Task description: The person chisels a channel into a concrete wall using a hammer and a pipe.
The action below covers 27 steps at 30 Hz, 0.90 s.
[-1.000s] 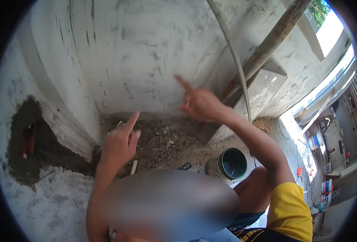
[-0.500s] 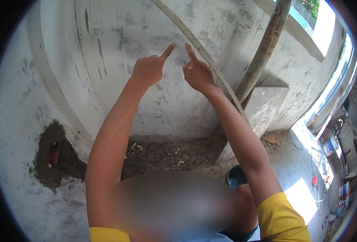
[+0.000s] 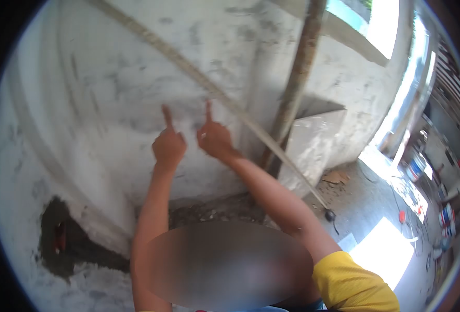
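My left hand is raised before the pale plastered wall, its index finger stretched upward and its other fingers curled. To its right, my right hand has the same pointing shape, with a small light gap near the thumb. Neither hand shows an object in it, and the two are apart. A long thin strip slants down to the right, passing close to the right index fingertip. Whether either fingertip touches the wall cannot be made out.
A rusty pole leans right of the strip, beside a flat board. Rubble lies along the wall's foot. At lower left is a dark hole. Buckets and cables are at the right. A blurred oval covers the lower centre.
Both hands sit lower and further left in view, and the left index finger now points more upright. The wall, strip and pole have shifted left with the camera. More of the strip's lower end shows.
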{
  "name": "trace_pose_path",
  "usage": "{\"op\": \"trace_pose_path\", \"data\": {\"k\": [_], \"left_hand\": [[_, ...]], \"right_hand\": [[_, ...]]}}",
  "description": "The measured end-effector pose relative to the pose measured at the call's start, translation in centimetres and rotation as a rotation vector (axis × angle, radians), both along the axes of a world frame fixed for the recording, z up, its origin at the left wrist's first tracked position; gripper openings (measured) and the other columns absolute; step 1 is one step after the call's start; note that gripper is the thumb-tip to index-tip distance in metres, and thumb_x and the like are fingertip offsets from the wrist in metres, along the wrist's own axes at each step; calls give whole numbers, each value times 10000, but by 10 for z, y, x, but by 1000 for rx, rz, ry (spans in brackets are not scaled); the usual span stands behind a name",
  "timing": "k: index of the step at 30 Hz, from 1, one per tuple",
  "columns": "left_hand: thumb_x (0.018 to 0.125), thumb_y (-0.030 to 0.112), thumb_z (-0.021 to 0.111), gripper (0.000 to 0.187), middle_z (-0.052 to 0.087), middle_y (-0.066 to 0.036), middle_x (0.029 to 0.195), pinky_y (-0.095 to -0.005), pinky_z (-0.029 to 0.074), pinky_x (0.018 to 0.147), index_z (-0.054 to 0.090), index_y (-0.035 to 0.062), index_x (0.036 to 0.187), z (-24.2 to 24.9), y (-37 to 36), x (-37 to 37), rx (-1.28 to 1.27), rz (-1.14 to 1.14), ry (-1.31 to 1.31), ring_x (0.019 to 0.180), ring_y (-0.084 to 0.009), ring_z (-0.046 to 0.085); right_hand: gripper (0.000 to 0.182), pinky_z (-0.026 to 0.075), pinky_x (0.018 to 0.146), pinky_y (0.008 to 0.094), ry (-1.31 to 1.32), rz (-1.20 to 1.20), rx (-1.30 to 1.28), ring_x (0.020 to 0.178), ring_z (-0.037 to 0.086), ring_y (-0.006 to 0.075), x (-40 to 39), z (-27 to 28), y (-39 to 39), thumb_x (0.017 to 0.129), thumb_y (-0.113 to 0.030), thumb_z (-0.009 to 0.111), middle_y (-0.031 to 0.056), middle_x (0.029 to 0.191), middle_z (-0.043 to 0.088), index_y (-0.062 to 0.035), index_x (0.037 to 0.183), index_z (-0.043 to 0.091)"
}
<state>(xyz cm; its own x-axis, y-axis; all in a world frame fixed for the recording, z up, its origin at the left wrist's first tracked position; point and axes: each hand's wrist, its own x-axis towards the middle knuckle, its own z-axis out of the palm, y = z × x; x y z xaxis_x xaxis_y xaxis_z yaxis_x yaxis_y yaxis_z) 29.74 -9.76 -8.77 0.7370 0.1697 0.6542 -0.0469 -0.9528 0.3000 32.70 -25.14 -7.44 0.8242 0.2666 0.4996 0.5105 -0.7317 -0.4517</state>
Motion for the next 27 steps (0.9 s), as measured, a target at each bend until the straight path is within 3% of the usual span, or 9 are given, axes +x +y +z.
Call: {"op": "trace_pose_path", "data": {"k": [2,4,5,9,17,20,22,25,27], "left_hand": [[872,86,611,805,639,-120,742,-436,511,598,238,193,1577,-26,6,12,75,-122,-54,658,-308,642],[874,-6,582,435,643,-129,878,-421,516,704,644,134,1281,-35,15,11,21,-395,-87,795,-308,648],[896,-12,574,323,626,-131,906,-395,514,699,684,91,1182,-47,21,22,-12,-519,-316,821,-289,639],[979,40,510,279,589,-104,895,-351,489,670,610,5,1237,-34,7,-20,-407,-565,-217,785,-195,594],[905,2,527,632,497,-60,729,-339,434,630,369,76,1512,-9,20,-67,-454,-627,-132,639,-162,474],[917,19,544,475,490,-46,695,-345,432,615,516,41,1391,-1,19,-74,-528,-543,-239,618,-166,467],[941,60,573,293,484,-40,678,-349,411,580,628,10,1224,-18,43,-56,-329,-585,-290,601,-167,452],[967,123,604,169,485,-52,676,-345,376,547,652,-38,971,-12,61,-65,-365,-464,-60,599,-150,421],[975,148,609,202,469,-54,660,-337,360,544,624,-43,912,-4,63,-74,-417,-401,-142,596,-141,401]], "right_hand": [[833,502,813,528,10,44,-32,889,656,414,5,-18,1,825,-147,564,229,962,685,-44,1558,181],[494,468,886,523,-97,190,-16,1009,616,417,8,-31,-5,829,-147,574,230,1072,656,-43,1310,534],[405,486,810,503,-278,187,-2,906,633,405,16,-44,1,848,-158,594,210,944,665,-36,1234,590],[648,484,846,488,99,326,-135,931,632,422,-47,12,-11,824,-179,671,243,955,657,-9,1397,420],[838,486,787,500,19,422,-352,895,631,431,-109,54,-29,815,-214,698,239,917,657,24,1489,261],[853,487,794,499,25,396,-342,889,634,434,-110,54,-31,812,-220,703,239,893,661,24,1494,251],[717,495,815,490,65,346,-248,911,644,417,-109,46,-27,808,-218,704,220,884,676,26,1414,411],[518,502,841,478,154,416,-277,947,655,391,-107,36,-20,802,-217,697,186,880,691,18,1249,582],[454,505,848,477,156,438,-255,955,659,384,-112,31,-14,797,-213,696,177,891,697,14,1183,620]]}}
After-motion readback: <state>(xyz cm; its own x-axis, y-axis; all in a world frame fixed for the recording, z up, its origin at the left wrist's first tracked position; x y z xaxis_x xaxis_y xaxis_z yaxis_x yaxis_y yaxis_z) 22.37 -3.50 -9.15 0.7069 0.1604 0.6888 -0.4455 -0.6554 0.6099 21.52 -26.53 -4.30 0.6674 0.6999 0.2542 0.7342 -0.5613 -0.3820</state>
